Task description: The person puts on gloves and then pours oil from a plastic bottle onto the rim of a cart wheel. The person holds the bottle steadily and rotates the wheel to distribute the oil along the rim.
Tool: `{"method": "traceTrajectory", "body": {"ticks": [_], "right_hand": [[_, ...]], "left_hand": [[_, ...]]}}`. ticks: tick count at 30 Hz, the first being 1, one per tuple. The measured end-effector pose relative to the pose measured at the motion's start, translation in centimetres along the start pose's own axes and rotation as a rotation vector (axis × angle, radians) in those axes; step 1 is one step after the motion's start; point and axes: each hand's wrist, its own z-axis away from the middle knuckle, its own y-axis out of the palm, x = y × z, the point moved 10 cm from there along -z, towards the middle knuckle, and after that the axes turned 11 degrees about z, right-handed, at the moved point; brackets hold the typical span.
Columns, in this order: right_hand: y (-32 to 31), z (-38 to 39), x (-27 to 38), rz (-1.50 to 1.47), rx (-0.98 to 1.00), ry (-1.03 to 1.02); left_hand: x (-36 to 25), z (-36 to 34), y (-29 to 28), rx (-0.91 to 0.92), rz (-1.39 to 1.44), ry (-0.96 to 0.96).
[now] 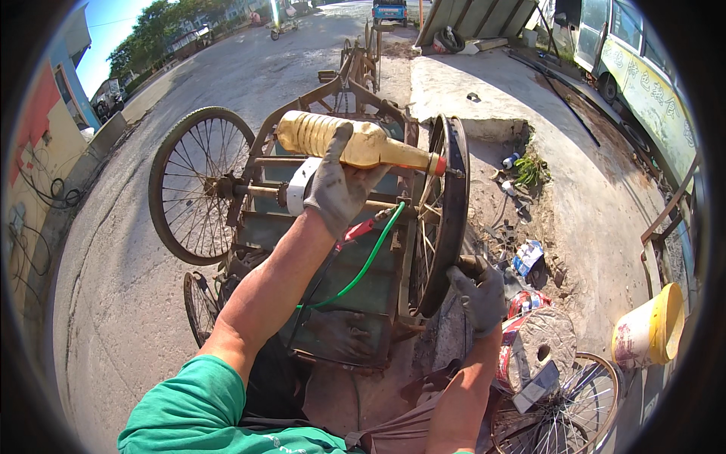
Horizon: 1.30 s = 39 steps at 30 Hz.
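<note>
A dirty yellowish plastic bottle (333,138) with a red cap lies nearly level in the grip of my gloved left hand (340,181). Its cap end points right, close to the top of the cart's right wheel (435,219). Lower down, my gloved right hand (476,295) curls at the outer edge of that wheel's black tyre (454,219). A small brownish piece shows beside those fingers; its kind is unclear. The upturned cart frame (261,161) spreads beneath both hands. A white band (301,186) sits around or before the axle, beside my left wrist.
The cart's spoked left wheel (200,185) stands opposite. A green hose (363,268) and a red-handled tool (357,231) lie across the frame. To the right are a loose spoked wheel (597,401), a yellow-white bucket (643,329), rubble and a parked van (650,76).
</note>
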Motion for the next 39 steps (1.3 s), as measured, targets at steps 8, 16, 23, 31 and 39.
{"method": "traceTrajectory", "body": {"ticks": [8, 16, 23, 31, 39], "right_hand": [[-0.2, 0.2, 3.5, -0.157, -0.093, -0.057], [-0.1, 0.1, 3.6, -0.136, -0.072, -0.043], [-0.1, 0.0, 3.0, -0.156, -0.072, -0.043], [-0.1, 1.0, 2.6, -0.038, 0.083, 0.077], [0.0, 0.6, 3.2, -0.031, 0.097, 0.021]], "left_hand": [[-0.4, 0.1, -0.6, -0.023, -0.056, 0.004], [-0.4, 0.1, -0.4, 0.014, -0.082, 0.013], [-0.4, 0.1, -0.2, 0.015, -0.077, 0.029], [-0.4, 0.1, -0.6, 0.003, -0.029, 0.0], [-0.3, 0.8, -1.2, -0.042, -0.021, -0.018]]}}
